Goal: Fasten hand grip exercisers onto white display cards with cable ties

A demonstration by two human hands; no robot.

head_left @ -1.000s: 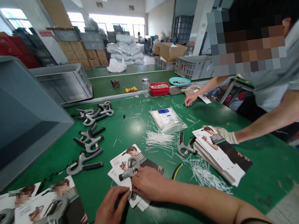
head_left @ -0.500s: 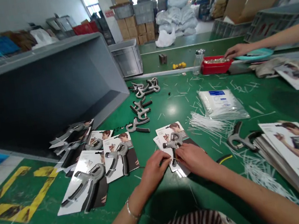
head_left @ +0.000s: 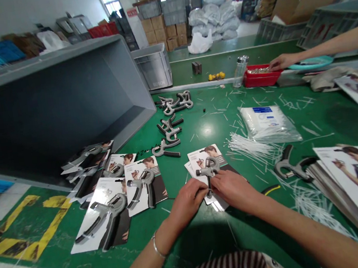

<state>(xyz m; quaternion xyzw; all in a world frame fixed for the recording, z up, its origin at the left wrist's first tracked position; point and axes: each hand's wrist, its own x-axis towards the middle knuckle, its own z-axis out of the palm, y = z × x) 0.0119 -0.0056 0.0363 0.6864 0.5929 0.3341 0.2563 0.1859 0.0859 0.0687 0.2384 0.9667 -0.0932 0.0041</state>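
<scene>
A grey and black spring hand grip (head_left: 209,172) lies on a printed backing card (head_left: 198,160) in front of me, with another card partly under it. My left hand (head_left: 190,199) is closed in a pinch beside the grip's lower handle end, on what looks like a thin white cable tie, mostly hidden. My right hand (head_left: 231,189) is closed over the other handle, its fingertips close to the left ones and covering that handle. To the left, several cards with hand grips on them, such as this carded hand grip (head_left: 141,187), lie overlapping.
A large grey crate (head_left: 116,85) lies on its side at left. Loose hand grips (head_left: 169,128) lie beyond the cards. White cable ties (head_left: 250,147), a plastic bag (head_left: 268,124) and a card stack (head_left: 355,198) are at right. A co-worker's hand (head_left: 283,61) reaches into a red bin (head_left: 262,79).
My hands stay at the same hand grip, with only slight finger movement. The view has shifted slightly. The co-worker's hand is still at the red bin.
</scene>
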